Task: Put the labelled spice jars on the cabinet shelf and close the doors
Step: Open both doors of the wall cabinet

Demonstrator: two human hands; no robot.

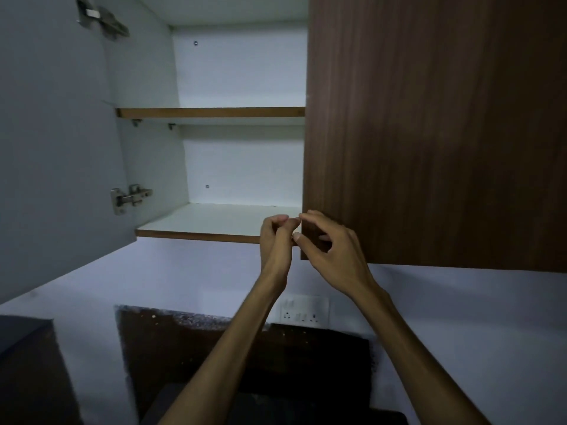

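Note:
The wall cabinet has its left door (55,148) swung wide open, showing the door's white inner face. The brown wooden right door (429,133) is closed. Inside I see a lower shelf (214,219) and an upper shelf (211,112), with nothing standing on the visible parts. No spice jars are in view. My right hand (331,250) pinches the lower left corner of the right door, thumb on its edge. My left hand (276,237) is curled beside it, fingertips against the same edge.
Metal hinges (130,197) stick out on the open left door. A white socket panel (303,311) sits on the wall below the cabinet. A dark counter (214,348) lies beneath my arms, and a dark block (27,363) stands at lower left.

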